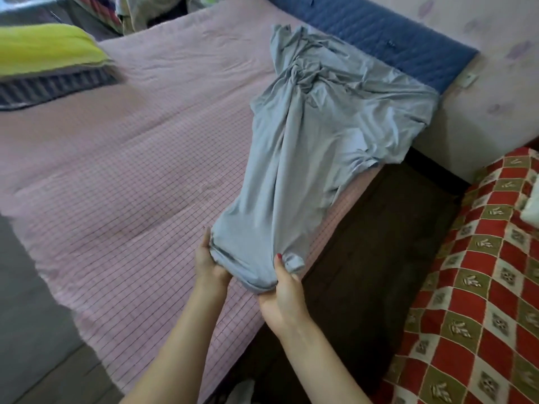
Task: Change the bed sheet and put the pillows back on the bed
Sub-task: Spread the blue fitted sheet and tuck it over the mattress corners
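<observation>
I have my left hand [210, 262] and right hand [284, 293] both gripping the near end of the grey sheet [320, 135], which lies bunched along the right edge of the bed [131, 158], on its pink checked cover.

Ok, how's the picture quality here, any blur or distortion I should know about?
Head view: soft daylight, no glare. The yellow-green pillow and far bed corner smear with motion blur. The grey sheet and both hands, left hand and right hand, look sharper. Wide-angle bending curves the blue headboard and the pink mattress cover edges.
</observation>
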